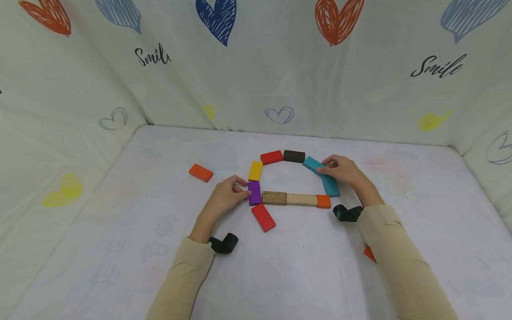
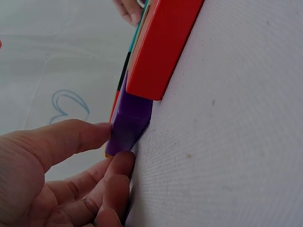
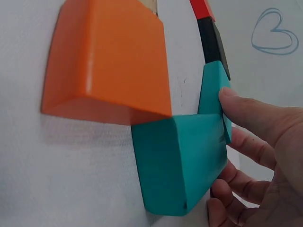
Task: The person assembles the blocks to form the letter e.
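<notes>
My left hand point(image 1: 226, 195) holds the purple block point(image 1: 254, 194) at its left side, thumb at the upper edge and fingertips low beside the table in the left wrist view. My right hand point(image 1: 340, 170) holds the upper teal block point(image 1: 313, 164), its thumb on top and fingers along the outer side. That block meets a lower teal block point(image 3: 161, 165). Yellow point(image 1: 255, 170), red point(image 1: 271, 157) and black point(image 1: 294, 156) blocks continue the outline above. Along the bottom lie a brown block point(image 1: 274, 198), a pale wooden block point(image 1: 302, 200) and an orange block point(image 1: 323, 202).
A red block point(image 1: 263, 218) lies slanted just below the purple one. Another orange block point(image 1: 201, 173) lies apart at the left. An orange-red piece point(image 1: 370, 253) shows partly beside the right sleeve. A patterned cloth wall point(image 1: 248, 89) stands behind the white table point(image 1: 280, 275).
</notes>
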### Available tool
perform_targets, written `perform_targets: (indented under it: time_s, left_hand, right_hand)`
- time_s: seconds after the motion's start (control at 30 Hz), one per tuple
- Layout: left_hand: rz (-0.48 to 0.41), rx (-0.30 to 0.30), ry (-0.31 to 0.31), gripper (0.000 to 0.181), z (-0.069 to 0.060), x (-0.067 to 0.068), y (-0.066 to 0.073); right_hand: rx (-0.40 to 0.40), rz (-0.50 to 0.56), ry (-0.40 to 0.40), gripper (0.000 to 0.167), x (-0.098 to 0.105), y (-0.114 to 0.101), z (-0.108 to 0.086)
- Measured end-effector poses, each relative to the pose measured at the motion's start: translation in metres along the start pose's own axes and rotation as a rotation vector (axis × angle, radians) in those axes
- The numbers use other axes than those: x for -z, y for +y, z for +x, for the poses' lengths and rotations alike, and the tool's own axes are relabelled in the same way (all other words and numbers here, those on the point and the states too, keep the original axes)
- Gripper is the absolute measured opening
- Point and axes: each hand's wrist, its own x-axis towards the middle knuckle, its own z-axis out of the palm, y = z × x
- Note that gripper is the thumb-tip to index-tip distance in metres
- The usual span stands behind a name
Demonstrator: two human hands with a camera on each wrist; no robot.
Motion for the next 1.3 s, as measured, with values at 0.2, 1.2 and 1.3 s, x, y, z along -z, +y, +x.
perform_targets:
  time_s: [0.2, 1.2, 1.3]
  left_hand:
    - [0.004, 0.001, -0.002, 0.033, 0.0005, -0.0003, -0.0012]
    - [0.005, -0.018, -0.003, 0.033, 0.0005, 0.0002, 0.0009]
    - [0.008, -0.015, -0.003, 0.033, 0.0010, -0.0004, -0.0001]
  right_hand:
    - [-0.025, 0.000, -0.017, 0.051, 0.0006, -0.0013, 0.0023]
    - [-0.049, 0.007, 0.007, 0.058, 0.0023, 0.0013, 0.0001]
    - [-0.045, 0.009, 0.003, 0.061, 0.0056, 0.0052, -0.0039]
